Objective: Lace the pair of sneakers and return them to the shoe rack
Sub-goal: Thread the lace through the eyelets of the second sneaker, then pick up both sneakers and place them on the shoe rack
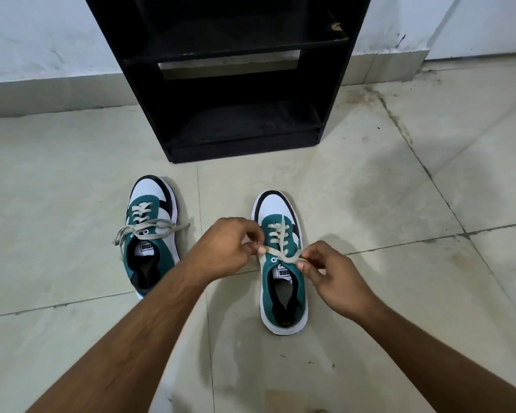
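Note:
Two green, white and black sneakers stand on the tiled floor, toes pointing at the rack. The left sneaker [151, 234] has its lace threaded, with loose ends spread to both sides. Over the right sneaker [282, 281] my left hand [224, 248] pinches one end of the beige lace [277, 234] at the shoe's left side. My right hand [331, 272] pinches the other end at the shoe's right side. The two lace ends cross just above the tongue.
A black shoe rack [239, 79] with bare shelves stands against the white wall, right behind the sneakers. Pale floor tiles [399, 189] with dark grout lines and stains lie all around.

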